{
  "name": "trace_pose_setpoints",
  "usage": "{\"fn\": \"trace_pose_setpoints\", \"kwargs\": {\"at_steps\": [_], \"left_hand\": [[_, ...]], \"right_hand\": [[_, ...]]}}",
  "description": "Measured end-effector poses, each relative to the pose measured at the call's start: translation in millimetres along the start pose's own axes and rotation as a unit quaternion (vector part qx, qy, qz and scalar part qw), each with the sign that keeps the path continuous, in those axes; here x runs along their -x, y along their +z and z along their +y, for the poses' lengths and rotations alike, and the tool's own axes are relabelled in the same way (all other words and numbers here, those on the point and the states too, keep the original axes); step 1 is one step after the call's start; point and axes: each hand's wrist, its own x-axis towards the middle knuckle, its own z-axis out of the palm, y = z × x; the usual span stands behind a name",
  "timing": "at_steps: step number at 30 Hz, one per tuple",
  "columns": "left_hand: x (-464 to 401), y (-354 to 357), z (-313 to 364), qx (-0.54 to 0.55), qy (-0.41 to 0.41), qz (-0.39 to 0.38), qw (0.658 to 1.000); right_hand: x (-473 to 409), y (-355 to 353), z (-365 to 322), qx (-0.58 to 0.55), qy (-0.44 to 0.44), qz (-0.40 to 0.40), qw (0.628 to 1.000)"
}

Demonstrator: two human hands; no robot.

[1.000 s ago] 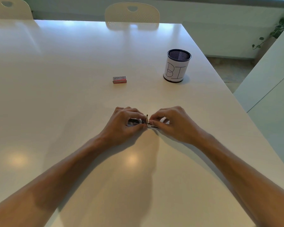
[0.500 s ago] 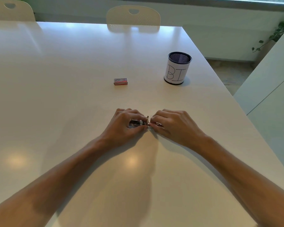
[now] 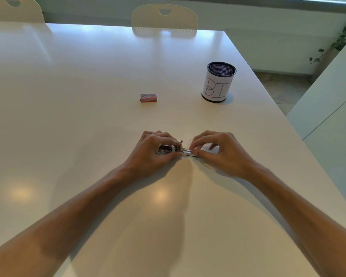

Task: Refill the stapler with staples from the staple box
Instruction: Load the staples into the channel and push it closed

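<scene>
Both hands meet over the desk (image 3: pixel 88 136) near its right edge, toward the near side. Left hand (image 3: pixel 154 152) wraps the small stapler (image 3: pixel 168 149), grip closed on its body, low over the desk. Right hand (image 3: pixel 218 150) pinches a thin metal strip (image 3: pixel 189 153) jutting from the stapler's right end; staples or tray, cannot tell. Staple box (image 3: pixel 148 97) lies closed farther back, well apart. Mesh cup (image 3: pixel 218 81) marked "BI" stands upright near the right edge
</scene>
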Motion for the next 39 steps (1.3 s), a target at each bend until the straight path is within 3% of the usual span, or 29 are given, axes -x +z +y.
{"fn": "trace_pose_setpoints", "kwargs": {"at_steps": [6, 13, 22, 29, 35, 39], "left_hand": [[0.3, 2.1, -2.9, 0.002, -0.006, 0.005, 1.0], [0.5, 3.4, -5.2, 0.005, -0.002, 0.011, 1.0], [0.6, 4.6, -8.4, -0.003, -0.008, 0.008, 1.0], [0.5, 4.9, -8.9, -0.002, 0.001, 0.012, 1.0], [0.1, 4.4, -7.4, -0.01, 0.002, 0.012, 1.0], [-0.4, 2.6, -9.4, -0.017, -0.006, 0.005, 1.0]], "right_hand": [[8.8, -2.1, 0.4, 0.082, -0.068, -0.017, 0.994], [10.1, 1.8, 1.6, 0.096, -0.108, -0.035, 0.989], [18.7, -6.4, 19.6, 0.054, -0.072, 0.026, 0.996], [22.1, -7.7, 13.9, 0.102, -0.102, -0.015, 0.989], [30.3, -13.7, 16.3, 0.112, -0.102, 0.004, 0.988], [31.6, -14.8, 18.3, 0.083, -0.056, 0.041, 0.994]]}}
